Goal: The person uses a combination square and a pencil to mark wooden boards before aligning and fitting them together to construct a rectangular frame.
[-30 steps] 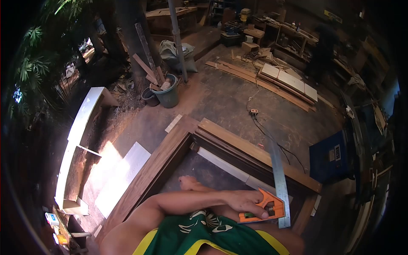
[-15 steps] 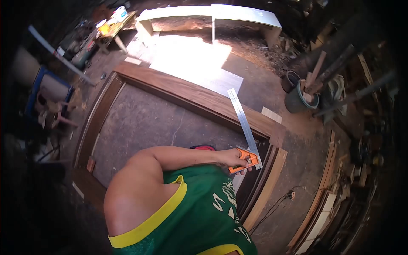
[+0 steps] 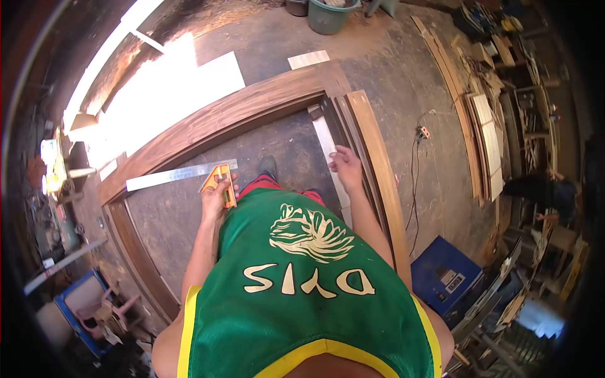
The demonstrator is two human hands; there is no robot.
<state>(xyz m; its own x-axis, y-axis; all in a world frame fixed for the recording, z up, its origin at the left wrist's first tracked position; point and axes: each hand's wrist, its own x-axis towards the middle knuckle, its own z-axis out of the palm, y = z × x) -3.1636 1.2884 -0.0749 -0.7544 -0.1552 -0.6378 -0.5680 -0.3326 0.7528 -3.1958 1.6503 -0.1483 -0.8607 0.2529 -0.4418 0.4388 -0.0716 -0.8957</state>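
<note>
My left hand (image 3: 217,194) is wrapped round the orange head of a combination square (image 3: 170,176), in front of the left side of my body. Its steel blade points left, overlapping the far rail of a large brown wooden door frame (image 3: 214,125) in this view. My right hand (image 3: 348,169) is over the frame's right side, fingers loosely curled and apart, with nothing visible in them. Its fingertips are right by a pale wood strip (image 3: 323,132) along the inner edge. Beside that strip, a lighter board (image 3: 372,135) runs along the frame's outer side.
A black cable with an orange socket (image 3: 424,132) lies on the floor at right, beyond it stacked boards (image 3: 486,145). A blue case (image 3: 447,274) is at lower right. Green bucket (image 3: 331,17) at the top; a sunlit white sheet (image 3: 217,79) at upper left.
My view has turned to the right. The left hand has brought the combination square from the frame's right corner back to my left side. My right hand has come into view.
</note>
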